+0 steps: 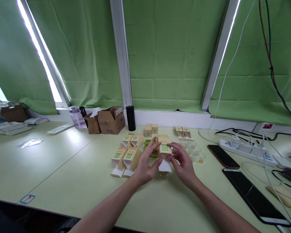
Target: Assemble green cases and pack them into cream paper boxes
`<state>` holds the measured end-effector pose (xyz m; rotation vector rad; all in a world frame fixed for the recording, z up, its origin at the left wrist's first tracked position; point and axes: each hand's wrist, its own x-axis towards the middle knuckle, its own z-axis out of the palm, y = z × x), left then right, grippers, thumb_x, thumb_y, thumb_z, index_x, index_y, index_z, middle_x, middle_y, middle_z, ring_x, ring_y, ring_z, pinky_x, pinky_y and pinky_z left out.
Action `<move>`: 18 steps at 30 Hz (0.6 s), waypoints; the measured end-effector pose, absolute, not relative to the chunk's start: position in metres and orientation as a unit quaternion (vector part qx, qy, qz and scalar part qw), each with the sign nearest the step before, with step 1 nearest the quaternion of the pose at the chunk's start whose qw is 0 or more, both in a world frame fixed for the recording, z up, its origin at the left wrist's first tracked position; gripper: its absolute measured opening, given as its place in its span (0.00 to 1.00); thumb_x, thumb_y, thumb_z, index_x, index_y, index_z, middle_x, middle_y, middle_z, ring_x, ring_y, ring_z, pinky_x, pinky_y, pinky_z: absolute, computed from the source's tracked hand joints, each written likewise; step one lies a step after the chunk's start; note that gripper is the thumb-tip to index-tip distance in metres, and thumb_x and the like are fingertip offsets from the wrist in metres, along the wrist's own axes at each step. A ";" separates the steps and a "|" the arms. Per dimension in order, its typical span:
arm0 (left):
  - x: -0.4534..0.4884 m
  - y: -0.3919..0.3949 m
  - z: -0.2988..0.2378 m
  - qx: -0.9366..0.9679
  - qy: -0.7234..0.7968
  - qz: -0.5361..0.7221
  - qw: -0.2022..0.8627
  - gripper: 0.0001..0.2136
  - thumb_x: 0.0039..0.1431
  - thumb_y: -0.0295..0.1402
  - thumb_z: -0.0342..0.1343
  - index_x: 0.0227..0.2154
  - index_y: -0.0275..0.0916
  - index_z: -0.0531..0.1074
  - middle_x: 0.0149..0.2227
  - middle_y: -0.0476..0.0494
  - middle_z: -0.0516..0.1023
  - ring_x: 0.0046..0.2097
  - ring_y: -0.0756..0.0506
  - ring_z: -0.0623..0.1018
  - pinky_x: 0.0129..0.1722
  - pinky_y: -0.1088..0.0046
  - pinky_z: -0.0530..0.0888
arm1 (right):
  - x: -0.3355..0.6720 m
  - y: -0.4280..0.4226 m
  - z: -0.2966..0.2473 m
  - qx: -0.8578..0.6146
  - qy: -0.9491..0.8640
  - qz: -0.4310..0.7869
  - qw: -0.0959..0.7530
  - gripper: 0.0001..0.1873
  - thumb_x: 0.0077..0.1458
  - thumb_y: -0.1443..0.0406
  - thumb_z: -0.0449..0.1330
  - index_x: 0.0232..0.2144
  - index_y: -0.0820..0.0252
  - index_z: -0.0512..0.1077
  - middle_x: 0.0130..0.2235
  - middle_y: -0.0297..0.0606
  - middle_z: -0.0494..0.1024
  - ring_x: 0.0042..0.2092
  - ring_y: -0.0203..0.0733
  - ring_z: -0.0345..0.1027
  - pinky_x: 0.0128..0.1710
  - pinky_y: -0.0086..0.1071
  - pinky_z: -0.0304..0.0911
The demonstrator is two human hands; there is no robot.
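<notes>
Between my two hands is a small tan paper box with a green label; its white flap hangs open toward me. My left hand grips the box's left side, fingers on top and thumb near the flap. On the right side, my right hand holds it with bent fingers. Just below the flap, something small and clear with a yellow part shows partly. Behind my left hand, a green container is partly hidden. Several similar open boxes stand to the left.
Clear round pieces with yellow centres lie to the right. Small boxes and two open ones stand farther back. Two phones, a power strip and cables occupy the right side. Cardboard boxes, a black cylinder and a bottle line the back.
</notes>
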<state>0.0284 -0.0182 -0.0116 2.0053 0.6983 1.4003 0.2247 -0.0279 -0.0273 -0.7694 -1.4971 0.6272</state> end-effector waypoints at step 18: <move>0.025 -0.018 -0.012 0.803 0.245 0.459 0.291 0.41 0.66 0.45 0.63 0.76 0.55 0.48 0.80 0.42 0.36 0.79 0.30 0.40 0.76 0.43 0.51 | 0.225 -0.029 -0.024 -0.337 -0.639 0.280 0.633 0.19 0.65 0.60 0.65 0.57 0.43 0.74 0.60 0.42 0.66 0.48 0.43 0.77 0.45 0.37 0.79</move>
